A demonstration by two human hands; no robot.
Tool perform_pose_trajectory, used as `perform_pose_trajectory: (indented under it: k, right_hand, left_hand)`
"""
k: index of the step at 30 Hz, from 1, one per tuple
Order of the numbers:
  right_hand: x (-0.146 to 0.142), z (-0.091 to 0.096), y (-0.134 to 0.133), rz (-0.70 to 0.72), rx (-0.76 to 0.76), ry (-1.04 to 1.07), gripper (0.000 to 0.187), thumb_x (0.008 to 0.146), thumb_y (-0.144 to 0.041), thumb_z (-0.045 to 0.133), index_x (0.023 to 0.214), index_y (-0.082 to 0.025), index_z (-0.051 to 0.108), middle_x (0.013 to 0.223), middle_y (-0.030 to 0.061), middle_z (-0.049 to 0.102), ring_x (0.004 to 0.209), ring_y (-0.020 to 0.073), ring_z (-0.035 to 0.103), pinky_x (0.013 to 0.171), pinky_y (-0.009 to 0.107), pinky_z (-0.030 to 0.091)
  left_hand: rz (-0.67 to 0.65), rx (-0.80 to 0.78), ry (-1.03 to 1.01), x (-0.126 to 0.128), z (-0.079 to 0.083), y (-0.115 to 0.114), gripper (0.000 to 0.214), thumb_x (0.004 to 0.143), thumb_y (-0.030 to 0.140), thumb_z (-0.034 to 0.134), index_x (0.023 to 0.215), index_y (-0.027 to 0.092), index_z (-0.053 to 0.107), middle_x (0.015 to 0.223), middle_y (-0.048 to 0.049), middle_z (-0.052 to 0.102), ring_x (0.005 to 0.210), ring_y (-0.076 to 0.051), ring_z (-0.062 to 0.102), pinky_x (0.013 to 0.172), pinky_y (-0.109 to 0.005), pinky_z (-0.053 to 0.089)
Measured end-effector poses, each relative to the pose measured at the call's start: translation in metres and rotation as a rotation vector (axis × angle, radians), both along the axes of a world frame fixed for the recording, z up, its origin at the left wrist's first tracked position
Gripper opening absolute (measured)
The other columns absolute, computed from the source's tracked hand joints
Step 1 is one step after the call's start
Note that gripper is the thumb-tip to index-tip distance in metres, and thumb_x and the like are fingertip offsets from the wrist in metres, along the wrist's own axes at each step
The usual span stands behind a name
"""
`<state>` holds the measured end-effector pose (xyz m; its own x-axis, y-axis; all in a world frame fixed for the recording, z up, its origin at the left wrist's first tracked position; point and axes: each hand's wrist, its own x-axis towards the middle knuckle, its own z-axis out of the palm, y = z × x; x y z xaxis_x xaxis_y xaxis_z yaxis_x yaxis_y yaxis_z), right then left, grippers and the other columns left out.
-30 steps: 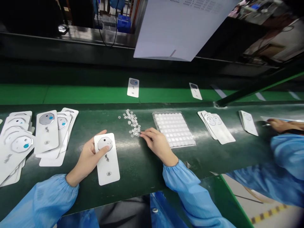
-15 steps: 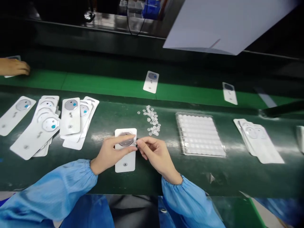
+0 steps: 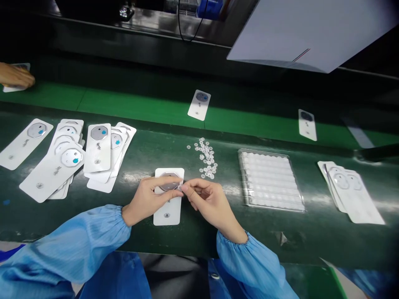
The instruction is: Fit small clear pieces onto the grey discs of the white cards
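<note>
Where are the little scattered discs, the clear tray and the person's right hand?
Scattered discs (image 3: 202, 157), head view: on one disc's face.
Clear tray (image 3: 243, 178), head view: on its left rim.
Right hand (image 3: 212, 204), head view: back of the hand.

Shiny green bench (image 3: 156, 145), dim ledge (image 3: 152, 18) behind, probably metal.

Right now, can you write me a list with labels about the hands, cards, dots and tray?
Left hand: over a white card, finger and thumb close together
Right hand: pinching a small disc beside the left hand
Loose discs: scattered on the green table, beyond the right hand
Clear tray: right of the discs, holding rows of white pieces
Card piles: left and right of the hands
</note>
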<state>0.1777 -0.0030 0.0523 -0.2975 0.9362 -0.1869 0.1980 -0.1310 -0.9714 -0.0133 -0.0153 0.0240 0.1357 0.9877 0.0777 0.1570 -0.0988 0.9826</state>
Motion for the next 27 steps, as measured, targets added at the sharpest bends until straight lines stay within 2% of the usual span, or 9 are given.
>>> perform_pose_trajectory:
  k: [3,5,11,15,18,21,24,27]
  right_hand:
    - [-0.004,0.0,-0.001,-0.065,0.127,-0.086,0.031,0.093,-0.046,0.069,0.082,-0.017,0.073,0.076,0.0048,0.07,0.063,0.0144,0.06,0.052,0.024,0.045]
    - [-0.008,-0.002,-0.002,-0.092,0.204,-0.143,0.03,0.094,-0.044,0.068,0.082,-0.018,0.074,0.082,0.0058,0.072,0.069,0.0162,0.063,0.055,0.025,0.047]
    - [-0.014,-0.008,-0.002,-0.12,0.292,-0.21,0.026,0.096,-0.04,0.067,0.085,-0.019,0.075,0.08,0.0041,0.072,0.063,0.0145,0.06,0.052,0.025,0.043]
    - [-0.016,-0.008,-0.003,-0.136,0.328,-0.242,0.024,0.096,-0.037,0.067,0.083,-0.019,0.074,0.076,0.0022,0.071,0.056,0.0117,0.052,0.051,0.026,0.04]
    - [-0.02,-0.008,-0.004,-0.151,0.36,-0.261,0.023,0.097,-0.035,0.066,0.083,-0.019,0.074,0.076,0.0018,0.07,0.057,0.012,0.053,0.053,0.026,0.04]
    - [-0.022,-0.008,-0.005,-0.168,0.36,-0.251,0.023,0.096,-0.036,0.068,0.08,-0.02,0.073,0.072,0.0013,0.069,0.056,0.012,0.053,0.053,0.026,0.041]
    - [-0.02,-0.008,-0.003,-0.21,0.284,-0.182,0.024,0.09,-0.041,0.074,0.081,-0.02,0.07,0.075,0.0023,0.069,0.06,0.0133,0.057,0.05,0.025,0.042]
    - [-0.017,-0.006,0.0,-0.162,0.107,-0.041,0.037,0.082,-0.048,0.081,0.102,-0.02,0.07,0.09,0.0067,0.074,0.071,0.0179,0.066,0.048,0.024,0.045]
  left_hand:
    - [0.031,-0.031,0.011,-0.001,0.0,-0.001,0.067,0.081,0.037,0.086,0.143,0.029,0.061,0.13,-0.0066,0.071,0.111,-0.027,0.071,0.1,-0.038,0.056]
    - [0.031,-0.047,-0.002,-0.001,0.0,-0.001,0.083,0.082,0.037,0.085,0.155,0.031,0.045,0.133,-0.0078,0.068,0.11,-0.028,0.071,0.101,-0.041,0.056]
    - [0.012,-0.083,-0.081,0.001,-0.001,-0.002,0.103,0.085,0.038,0.081,0.166,0.032,0.017,0.111,-0.0055,0.073,0.095,-0.027,0.072,0.094,-0.046,0.059]
    - [0.01,-0.085,-0.078,0.0,-0.001,-0.003,0.107,0.086,0.038,0.081,0.167,0.032,0.01,0.109,-0.0053,0.072,0.091,-0.026,0.071,0.092,-0.046,0.06]
    - [0.011,-0.098,-0.086,0.0,-0.001,-0.003,0.112,0.086,0.037,0.08,0.167,0.031,0.003,0.108,-0.0062,0.071,0.09,-0.025,0.071,0.09,-0.044,0.06]
    - [-0.007,-0.151,-0.168,0.0,0.002,-0.004,0.117,0.087,0.034,0.08,0.166,0.029,-0.006,0.098,-0.0043,0.071,0.086,-0.023,0.07,0.086,-0.04,0.06]
    - [-0.035,-0.211,-0.294,-0.001,0.005,-0.006,0.118,0.086,0.031,0.08,0.166,0.029,-0.006,0.088,-0.0011,0.07,0.075,-0.019,0.068,0.075,-0.032,0.06]
    - [-0.05,-0.27,-0.372,-0.003,0.008,-0.007,0.115,0.083,0.032,0.082,0.167,0.027,0.003,0.084,-0.0005,0.068,0.068,-0.017,0.066,0.066,-0.026,0.057]
